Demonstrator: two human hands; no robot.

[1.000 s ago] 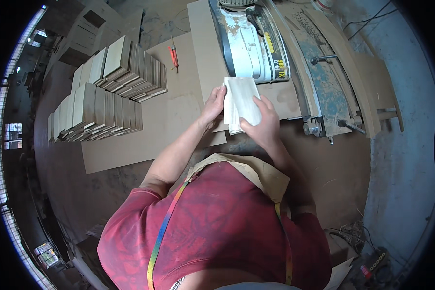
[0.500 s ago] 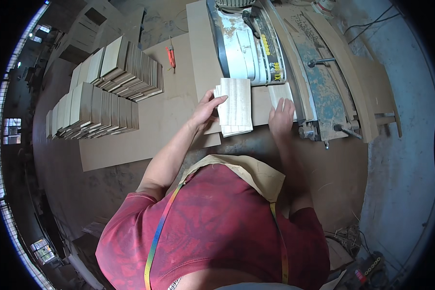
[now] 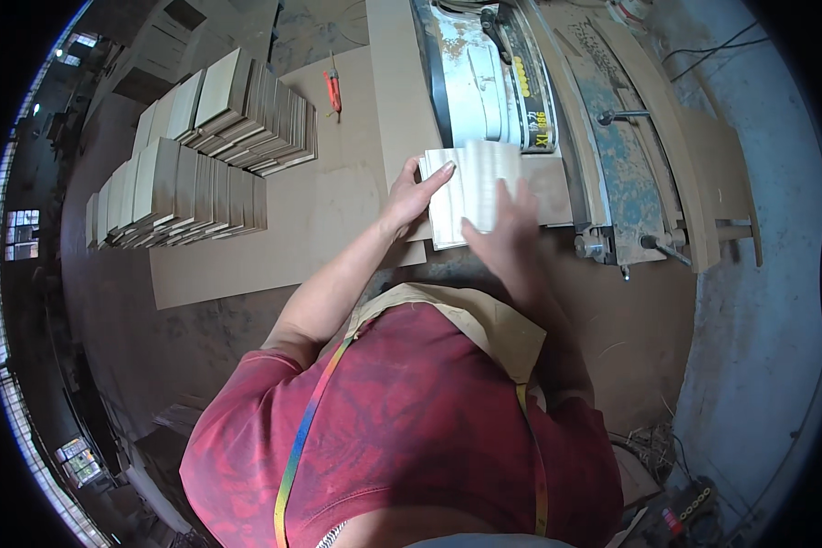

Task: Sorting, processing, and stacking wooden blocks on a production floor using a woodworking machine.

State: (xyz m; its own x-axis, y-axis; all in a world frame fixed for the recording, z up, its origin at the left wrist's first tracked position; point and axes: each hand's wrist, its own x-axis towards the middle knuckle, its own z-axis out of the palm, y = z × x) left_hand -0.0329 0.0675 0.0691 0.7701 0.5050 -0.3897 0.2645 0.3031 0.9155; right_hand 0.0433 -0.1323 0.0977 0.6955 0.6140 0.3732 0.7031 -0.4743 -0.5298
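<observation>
Both hands, left hand [image 3: 411,196] and right hand [image 3: 502,233], seemingly press flat, grip apart, on pale boards [image 3: 466,187].

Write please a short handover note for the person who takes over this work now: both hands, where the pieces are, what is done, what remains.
Left hand: open, fingers on the left edge of the pale rectangular wooden pieces.
Right hand: flat on top of them.
The pieces lie at the blue-grey belt machine, on the brown board table.
Done, apparently: rows of stacked pale wooden pieces stand at the left, with an orange-handled tool beyond.
Left: probably this small stack; whether it has been worked cannot be told.
</observation>
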